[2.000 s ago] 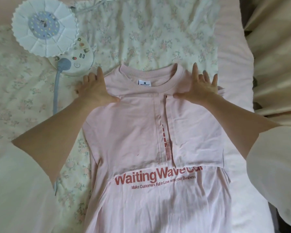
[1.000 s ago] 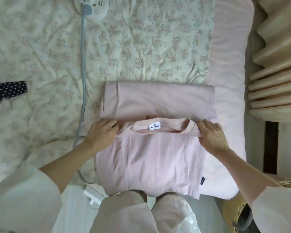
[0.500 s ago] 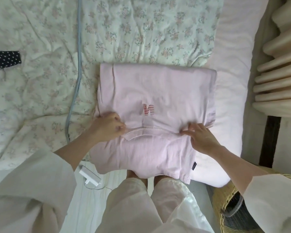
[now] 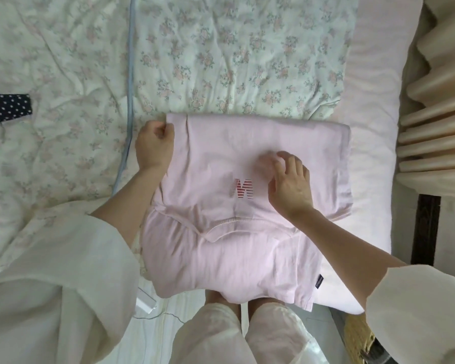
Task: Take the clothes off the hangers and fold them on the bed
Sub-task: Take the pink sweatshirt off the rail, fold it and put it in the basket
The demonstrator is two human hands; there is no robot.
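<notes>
One folded shirt (image 4: 247, 143), two hands on it.

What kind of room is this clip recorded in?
Most likely a home bedroom: a pink T-shirt is being folded on a bed under a floral quilt, beside a pink mattress edge, with pleated beige curtains alongside.

— Shirt? — Folded pink T-shirt (image 4: 260, 158) on the floral bed (image 4: 221, 61), red "M" up.
— Hands? — Left hand (image 4: 154, 148) grips its far-left corner; right hand (image 4: 289, 185) rests on top, fingers loosely curled.
</notes>
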